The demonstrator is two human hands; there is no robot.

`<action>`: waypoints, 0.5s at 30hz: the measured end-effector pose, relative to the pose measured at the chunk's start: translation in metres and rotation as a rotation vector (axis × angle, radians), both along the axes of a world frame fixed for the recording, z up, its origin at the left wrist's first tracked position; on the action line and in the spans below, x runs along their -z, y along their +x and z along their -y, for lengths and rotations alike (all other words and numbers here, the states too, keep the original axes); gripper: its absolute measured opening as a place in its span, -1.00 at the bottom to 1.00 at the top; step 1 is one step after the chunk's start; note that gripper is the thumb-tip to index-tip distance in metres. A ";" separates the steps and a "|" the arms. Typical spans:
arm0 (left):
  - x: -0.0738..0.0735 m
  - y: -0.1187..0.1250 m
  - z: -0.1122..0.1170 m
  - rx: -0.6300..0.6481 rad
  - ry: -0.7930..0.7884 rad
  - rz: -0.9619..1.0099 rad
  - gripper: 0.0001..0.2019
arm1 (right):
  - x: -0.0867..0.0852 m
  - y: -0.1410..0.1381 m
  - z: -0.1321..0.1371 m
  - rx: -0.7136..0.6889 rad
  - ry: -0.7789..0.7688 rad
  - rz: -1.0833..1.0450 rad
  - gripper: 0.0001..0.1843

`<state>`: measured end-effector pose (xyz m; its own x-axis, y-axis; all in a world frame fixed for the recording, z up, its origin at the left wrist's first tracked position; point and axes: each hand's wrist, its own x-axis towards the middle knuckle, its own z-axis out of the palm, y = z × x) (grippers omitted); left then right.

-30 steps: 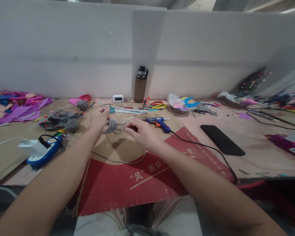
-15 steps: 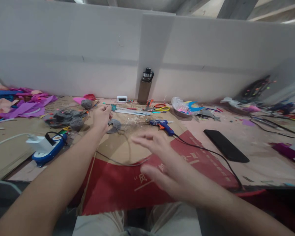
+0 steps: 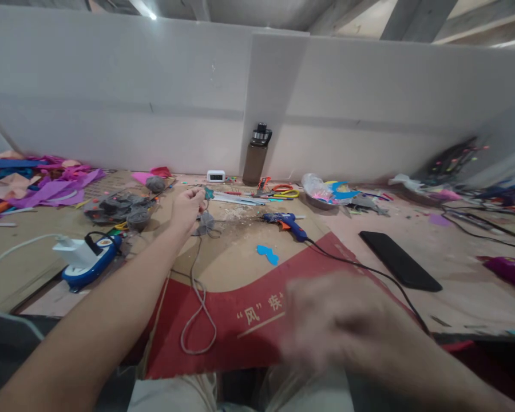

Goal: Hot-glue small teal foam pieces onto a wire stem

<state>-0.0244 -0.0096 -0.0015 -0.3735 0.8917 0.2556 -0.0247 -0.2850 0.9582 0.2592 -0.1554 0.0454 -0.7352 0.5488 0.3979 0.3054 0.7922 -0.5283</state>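
My left hand [image 3: 187, 207] is stretched far out over the cardboard sheet [image 3: 223, 269], fingers closed on a small teal piece [image 3: 208, 193] at the top of a grey cord. A grey felt piece [image 3: 205, 222] hangs on that cord just below the hand. The cord [image 3: 197, 309] runs down toward me and ends in a loop on the red print. My right hand [image 3: 335, 320] is near me over the red part, smeared by motion, so its fingers cannot be read. A small blue cut-out [image 3: 268, 253] lies on the cardboard between the hands.
A blue glue gun [image 3: 285, 222] with a black cable lies right of the left hand. A black phone [image 3: 400, 260] lies further right. Grey felt balls [image 3: 129, 209], a power strip [image 3: 90, 257], purple scraps [image 3: 38, 183], a bottle [image 3: 258, 153], scissors [image 3: 283, 190] and a bowl [image 3: 321, 191] ring the work area.
My right hand has let go near the felt piece and pulled back toward me. The left hand lifted the cord slightly. A blue cut-out now shows on the cardboard.
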 end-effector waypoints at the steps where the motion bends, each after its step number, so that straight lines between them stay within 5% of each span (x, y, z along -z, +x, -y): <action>1: -0.001 0.001 0.001 0.011 0.003 0.000 -0.80 | -0.001 0.001 -0.015 0.117 -0.056 -0.055 -0.75; 5: -0.005 0.005 0.005 0.020 -0.008 0.011 -0.83 | 0.011 0.005 -0.093 0.641 -0.028 -0.126 -0.53; 10: -0.010 0.008 0.007 0.018 -0.024 0.036 -0.84 | 0.045 0.012 -0.160 0.826 -0.082 0.316 -0.62; 15: -0.011 0.013 0.009 0.044 -0.047 0.034 -0.84 | 0.064 0.002 -0.173 0.839 -0.171 0.232 -0.80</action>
